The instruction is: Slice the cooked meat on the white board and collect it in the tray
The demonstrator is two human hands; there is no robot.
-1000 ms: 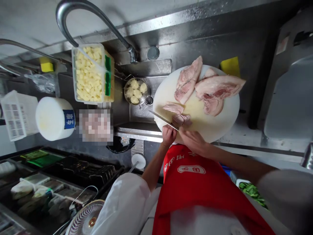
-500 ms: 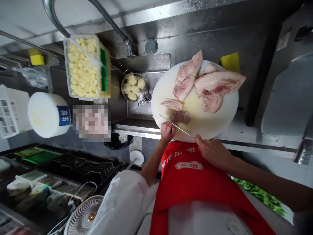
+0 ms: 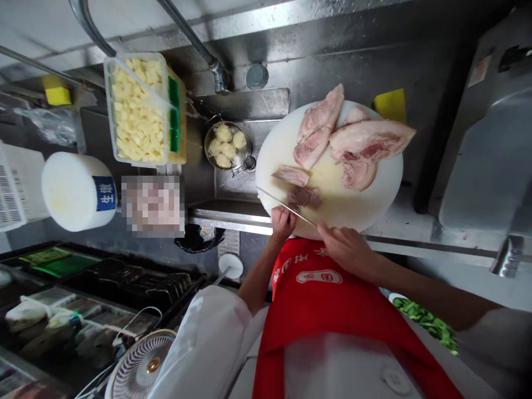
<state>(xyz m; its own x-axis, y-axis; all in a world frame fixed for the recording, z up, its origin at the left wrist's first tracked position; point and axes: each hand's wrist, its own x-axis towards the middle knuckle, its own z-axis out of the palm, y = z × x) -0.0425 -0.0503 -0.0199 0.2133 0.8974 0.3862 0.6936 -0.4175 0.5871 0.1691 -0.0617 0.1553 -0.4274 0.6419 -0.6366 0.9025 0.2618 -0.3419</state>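
On the thick round white cutting board [image 3: 366, 208], my right hand [image 3: 344, 246] grips the handle of a knife [image 3: 286, 206], its thin blade pointing up and to the left. Against the near side of the blade, my left hand [image 3: 284, 223] is closed at the board's front edge; what its fingers hold is hidden. Just beyond the blade lies a small heap of dark meat slices [image 3: 304, 196]. A pale strip of pork [image 3: 291, 175] rests behind them. Farther back are larger pieces of pork, one long [image 3: 318, 127] and one broad with rind [image 3: 372, 138].
Left of the board, a sink [image 3: 236, 191] holds a metal strainer [image 3: 228, 145] with pale round lumps. A clear tub of cut pale cubes [image 3: 139, 111] stands beyond, under the faucet [image 3: 218, 75]. A second white chopping block [image 3: 68, 194] sits far left. Yellow sponge [image 3: 390, 105] touches the board's back right.
My right hand has slid the knife forward and to the left, so its tip reaches farther past my left hand. My left hand stays nearly in place. The view has shifted slightly.
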